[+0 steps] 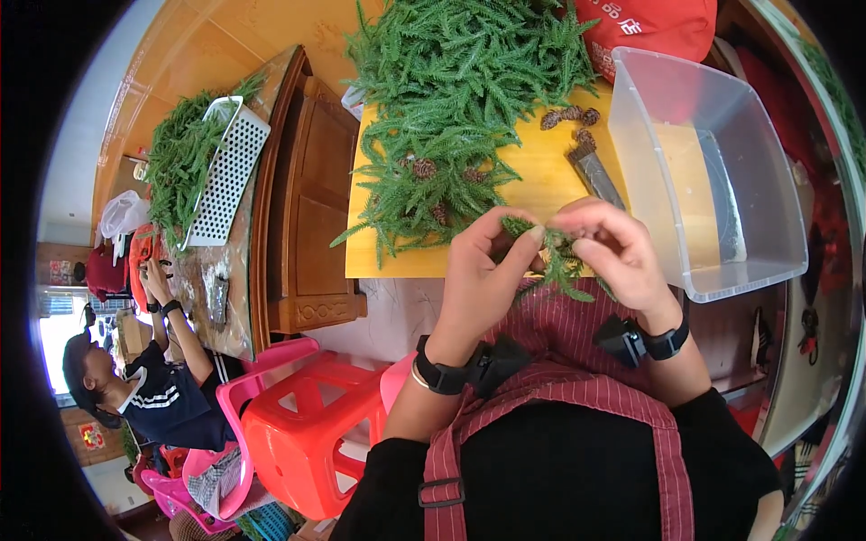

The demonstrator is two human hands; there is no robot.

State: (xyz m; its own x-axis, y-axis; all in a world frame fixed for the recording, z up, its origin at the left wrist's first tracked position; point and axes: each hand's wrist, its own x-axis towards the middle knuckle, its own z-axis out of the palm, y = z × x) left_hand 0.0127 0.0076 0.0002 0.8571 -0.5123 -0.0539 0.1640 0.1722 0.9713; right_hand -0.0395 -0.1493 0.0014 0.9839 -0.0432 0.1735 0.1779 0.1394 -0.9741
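Observation:
Between my two hands, just in front of the yellow table's (541,194) near edge, is a small green artificial pine sprig (564,270). My left hand (492,261) pinches it with thumb and index finger. Fingers of my right hand (622,248) are bent together at its other side; what lies at their tips is partly hidden. A bundle of thin dark sticks or wires (595,176) lies beyond my hands. Several brown pine cones (570,114) rest past it. To the left, pine sprigs with cones (424,169) among them cover the table.
A big heap of pine sprigs (469,54) fills the table's far side. At right stands a clear plastic bin (744,275), with a red bag (658,27) behind it. Left are a red stool (289,442), a wooden cabinet (316,198), a white basket (230,176) of greenery and another person (171,388).

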